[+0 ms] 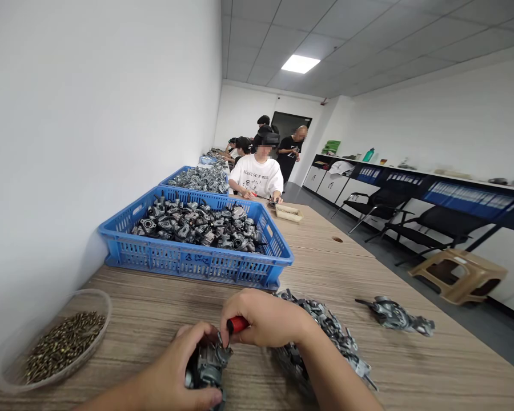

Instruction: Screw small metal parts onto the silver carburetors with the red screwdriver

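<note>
My left hand [175, 365] is wrapped round a grey metal carburetor [209, 365] on the wooden table. Over its upper right edge, my right hand [265, 319] grips a screwdriver [238, 325] with a red and black handle. The tool points down toward the carburetor; its tip is hard to make out between the fingers. Just beyond my right wrist lies a heap of similar carburetors [334, 331], partly hidden by my forearm. A few more carburetor parts [400, 315] sit apart on the right of the table.
A clear plastic tub [105, 319] of small brass-coloured screws stands at left, by the wall. Ahead is a blue crate [197, 265] full of carburetors, with another blue crate behind it. A co-worker [259, 174] sits farther along the table near a cream tray [289, 213].
</note>
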`<action>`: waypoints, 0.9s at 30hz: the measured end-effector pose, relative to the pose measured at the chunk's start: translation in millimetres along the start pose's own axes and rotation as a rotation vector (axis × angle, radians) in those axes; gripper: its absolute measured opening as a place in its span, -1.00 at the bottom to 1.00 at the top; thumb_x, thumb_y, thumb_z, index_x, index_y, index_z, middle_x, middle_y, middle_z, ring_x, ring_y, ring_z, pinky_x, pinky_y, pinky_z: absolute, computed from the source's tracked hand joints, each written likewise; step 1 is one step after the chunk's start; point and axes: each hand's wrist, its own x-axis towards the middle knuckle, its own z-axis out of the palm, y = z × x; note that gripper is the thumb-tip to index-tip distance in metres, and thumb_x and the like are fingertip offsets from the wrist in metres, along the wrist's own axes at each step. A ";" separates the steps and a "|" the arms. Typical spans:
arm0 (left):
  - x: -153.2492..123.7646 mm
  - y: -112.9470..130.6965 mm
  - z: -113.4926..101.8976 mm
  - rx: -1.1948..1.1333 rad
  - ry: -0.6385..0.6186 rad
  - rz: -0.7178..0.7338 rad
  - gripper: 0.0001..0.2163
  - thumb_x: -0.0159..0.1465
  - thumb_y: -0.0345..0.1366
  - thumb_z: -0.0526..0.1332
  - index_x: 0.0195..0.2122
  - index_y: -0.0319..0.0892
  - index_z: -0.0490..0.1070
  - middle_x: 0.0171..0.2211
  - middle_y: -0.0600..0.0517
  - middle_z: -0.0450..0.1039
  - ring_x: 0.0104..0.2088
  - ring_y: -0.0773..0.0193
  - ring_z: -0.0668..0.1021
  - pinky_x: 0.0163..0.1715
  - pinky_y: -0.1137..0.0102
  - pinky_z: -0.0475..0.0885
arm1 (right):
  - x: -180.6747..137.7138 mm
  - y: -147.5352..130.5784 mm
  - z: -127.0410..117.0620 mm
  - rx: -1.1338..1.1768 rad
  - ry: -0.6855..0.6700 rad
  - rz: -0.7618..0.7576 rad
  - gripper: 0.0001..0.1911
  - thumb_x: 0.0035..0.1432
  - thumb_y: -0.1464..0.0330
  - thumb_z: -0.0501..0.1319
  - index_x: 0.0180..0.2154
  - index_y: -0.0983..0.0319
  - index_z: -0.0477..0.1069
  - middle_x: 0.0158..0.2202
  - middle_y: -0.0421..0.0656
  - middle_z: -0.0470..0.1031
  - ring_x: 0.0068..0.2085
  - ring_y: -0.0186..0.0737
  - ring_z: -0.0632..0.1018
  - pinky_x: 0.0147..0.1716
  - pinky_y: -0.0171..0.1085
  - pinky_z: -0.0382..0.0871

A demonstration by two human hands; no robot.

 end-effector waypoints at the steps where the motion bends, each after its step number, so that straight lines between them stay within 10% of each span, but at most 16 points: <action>1: 0.1 -0.2 0.5 -0.003 0.011 0.006 -0.45 0.14 -0.21 0.42 0.19 -0.09 0.43 0.11 -0.11 0.51 0.14 -0.11 0.49 0.22 0.08 0.38 | -0.2 -1.2 0.2 -0.006 0.003 -0.004 -0.76 0.17 0.57 0.38 -0.22 0.14 0.73 -0.26 -0.26 0.71 -0.23 -0.27 0.65 -0.18 -0.37 0.42; 15: 11.4 -8.1 2.0 0.056 0.113 0.121 -0.77 0.29 -0.36 0.29 -0.03 -0.12 0.45 -0.11 -0.05 0.59 -0.10 0.10 0.57 -0.05 0.30 0.44 | 5.5 9.5 12.1 -0.028 0.036 0.072 -0.66 -0.01 0.16 0.66 -0.21 0.12 0.71 -0.28 -0.28 0.65 -0.24 -0.22 0.59 -0.25 -0.34 0.32; 27: 12.5 -6.3 0.8 0.065 0.073 0.114 -0.75 0.27 -0.41 0.30 -0.03 -0.09 0.39 -0.04 -0.05 0.59 -0.05 0.09 0.58 0.02 0.28 0.43 | 3.0 6.8 9.1 0.023 0.000 0.110 -0.56 -0.08 0.24 0.68 -0.15 0.15 0.67 -0.26 -0.30 0.69 -0.29 -0.25 0.61 -0.31 -0.37 0.33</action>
